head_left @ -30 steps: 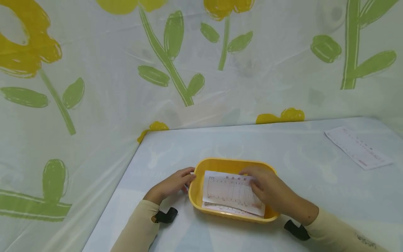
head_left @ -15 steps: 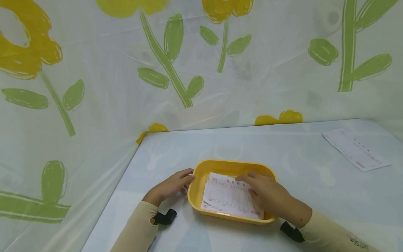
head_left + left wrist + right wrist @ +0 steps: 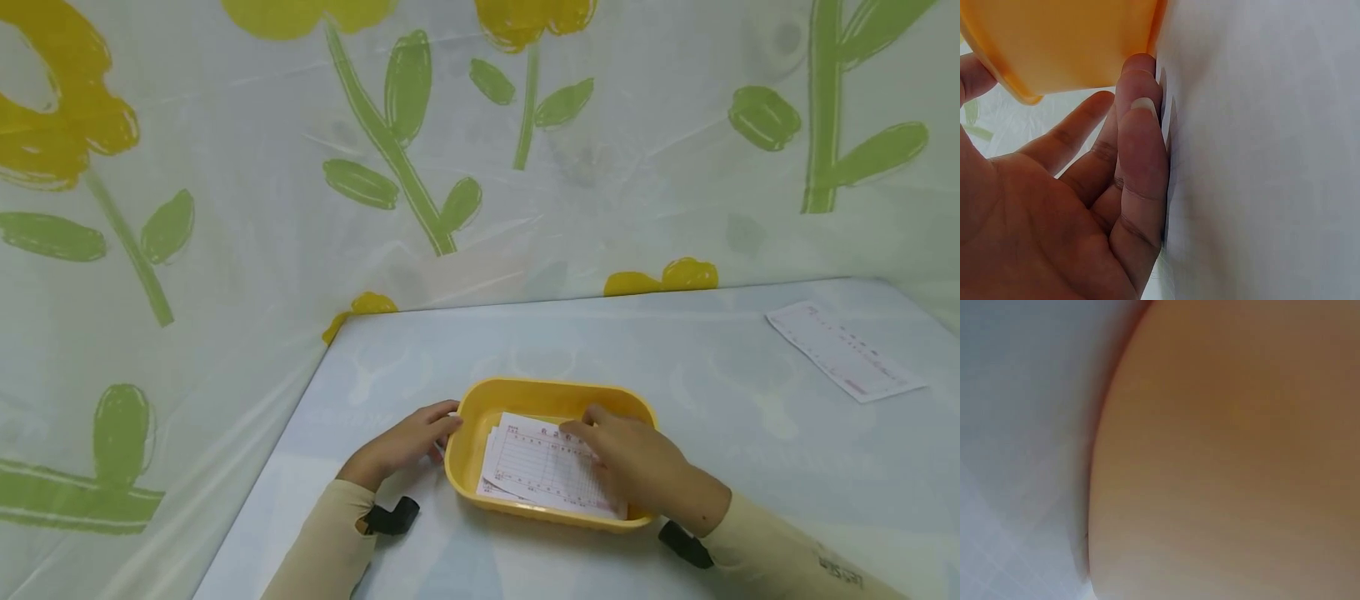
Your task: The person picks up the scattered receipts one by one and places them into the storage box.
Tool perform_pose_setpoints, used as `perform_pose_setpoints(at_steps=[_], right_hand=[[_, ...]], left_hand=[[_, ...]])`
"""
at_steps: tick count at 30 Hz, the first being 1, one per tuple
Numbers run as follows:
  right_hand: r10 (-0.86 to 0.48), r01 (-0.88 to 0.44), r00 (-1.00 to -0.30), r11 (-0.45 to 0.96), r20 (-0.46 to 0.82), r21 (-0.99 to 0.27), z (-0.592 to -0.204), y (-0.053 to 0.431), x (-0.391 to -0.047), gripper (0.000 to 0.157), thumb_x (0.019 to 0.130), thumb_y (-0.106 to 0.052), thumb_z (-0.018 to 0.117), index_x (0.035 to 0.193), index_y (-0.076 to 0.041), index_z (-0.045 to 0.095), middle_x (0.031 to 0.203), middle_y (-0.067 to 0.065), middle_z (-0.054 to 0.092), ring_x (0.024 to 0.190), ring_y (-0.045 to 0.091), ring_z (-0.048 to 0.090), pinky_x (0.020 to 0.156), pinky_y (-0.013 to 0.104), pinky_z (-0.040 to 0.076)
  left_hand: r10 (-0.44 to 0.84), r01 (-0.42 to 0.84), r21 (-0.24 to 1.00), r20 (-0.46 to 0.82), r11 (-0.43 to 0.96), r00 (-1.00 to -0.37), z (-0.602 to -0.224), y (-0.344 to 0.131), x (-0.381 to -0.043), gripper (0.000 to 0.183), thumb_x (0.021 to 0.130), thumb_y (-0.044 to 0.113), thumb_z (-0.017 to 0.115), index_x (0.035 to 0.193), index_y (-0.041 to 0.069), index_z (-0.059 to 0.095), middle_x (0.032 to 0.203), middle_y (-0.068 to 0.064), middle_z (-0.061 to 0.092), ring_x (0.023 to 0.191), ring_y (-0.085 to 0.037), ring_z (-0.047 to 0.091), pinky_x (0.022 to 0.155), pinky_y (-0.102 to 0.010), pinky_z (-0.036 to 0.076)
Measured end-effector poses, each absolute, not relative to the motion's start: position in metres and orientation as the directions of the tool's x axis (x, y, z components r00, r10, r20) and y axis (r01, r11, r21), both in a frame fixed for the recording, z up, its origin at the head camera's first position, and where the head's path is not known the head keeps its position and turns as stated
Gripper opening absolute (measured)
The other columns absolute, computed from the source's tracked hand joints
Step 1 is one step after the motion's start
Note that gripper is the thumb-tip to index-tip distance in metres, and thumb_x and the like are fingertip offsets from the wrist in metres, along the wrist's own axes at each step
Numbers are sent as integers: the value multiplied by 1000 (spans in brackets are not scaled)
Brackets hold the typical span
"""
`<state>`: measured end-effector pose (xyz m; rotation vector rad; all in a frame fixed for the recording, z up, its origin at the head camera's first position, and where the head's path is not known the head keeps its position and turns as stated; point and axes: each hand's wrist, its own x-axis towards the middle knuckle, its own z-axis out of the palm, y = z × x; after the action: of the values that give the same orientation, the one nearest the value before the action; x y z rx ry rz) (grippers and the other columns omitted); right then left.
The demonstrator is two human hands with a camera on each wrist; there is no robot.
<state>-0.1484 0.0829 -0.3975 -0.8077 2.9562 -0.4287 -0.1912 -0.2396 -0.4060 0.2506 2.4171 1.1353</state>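
A yellow plastic basket (image 3: pixel 517 388) stands on the table with several printed paper slips (image 3: pixel 536 467) stacked inside. My left hand (image 3: pixel 405 440) is at its left end. In the left wrist view, the thumb (image 3: pixel 975 78) touches the basket's rim (image 3: pixel 1007 81), while the other fingers (image 3: pixel 1141 156) extend loosely beside the table surface. My right hand (image 3: pixel 645 462) reaches into the basket over the right part of the top slip, with fingertips at its upper edge. Its thumb is not clearly seen, and whether it pinches paper is hidden. The right wrist view shows mainly the blurred yellow basket wall (image 3: pixel 1222 456).
One more printed slip (image 3: pixel 846 350) lies at the far right of the pale table (image 3: pixel 420 358). A white flower-print cloth (image 3: pixel 600 192) hangs behind and at the left. Black wrist mounts (image 3: pixel 393 515) show under both sleeves.
A slip that my right hand held slightly raised has come down onto the stack and turned a little. The right hand has shifted slightly left; the left hand stays at the basket's end.
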Motion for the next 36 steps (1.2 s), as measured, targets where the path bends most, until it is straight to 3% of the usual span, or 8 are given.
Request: perform_pose_setpoints(at_steps=[7, 14, 19, 26, 36], right_hand=[[-493, -482, -870, 839, 22, -252, -396, 79, -148, 52, 78, -12, 84, 126, -24, 67, 112, -2, 58, 77, 12, 51, 74, 28, 53], [-495, -497, -866, 836, 70, -232, -401, 80, -147, 40, 83, -19, 81, 121, -24, 69, 111, -2, 60, 88, 15, 55, 84, 34, 55], [-513, -548, -836, 791, 193, -271, -404, 85, -147, 34, 85, -24, 79, 118, -21, 70, 115, -3, 63, 99, 14, 60, 90, 35, 56], [-515, -635, -756, 729, 404, -257, -396, 104, -153, 30, 85, -20, 79, 114, -15, 71, 123, 7, 63, 115, 25, 60, 96, 44, 54], [-407, -560, -796, 777, 447, -289, -382, 136, -171, 32, 86, -16, 77, 117, -11, 70, 127, 16, 61, 120, 37, 56, 97, 59, 49]], left_hand=[[347, -24, 767, -317, 641, -883, -404, -240, -191, 43, 103, 39, 44, 138, 16, 54, 95, -3, 66, 88, -17, 60, 80, -30, 52], [357, -28, 780, -318, 626, -878, -407, -240, -191, 45, 103, 38, 45, 140, 14, 53, 93, -3, 66, 85, -16, 60, 76, -29, 52], [349, -28, 776, -315, 630, -883, -409, -241, -189, 43, 102, 40, 46, 138, 17, 55, 91, -3, 66, 84, -17, 60, 74, -30, 52], [354, -19, 773, -312, 634, -882, -407, -240, -189, 45, 102, 42, 46, 140, 17, 53, 93, -3, 66, 85, -17, 60, 75, -31, 51], [359, -13, 773, -310, 635, -880, -409, -241, -191, 47, 103, 40, 45, 141, 15, 52, 91, -2, 67, 84, -16, 61, 75, -31, 51]])
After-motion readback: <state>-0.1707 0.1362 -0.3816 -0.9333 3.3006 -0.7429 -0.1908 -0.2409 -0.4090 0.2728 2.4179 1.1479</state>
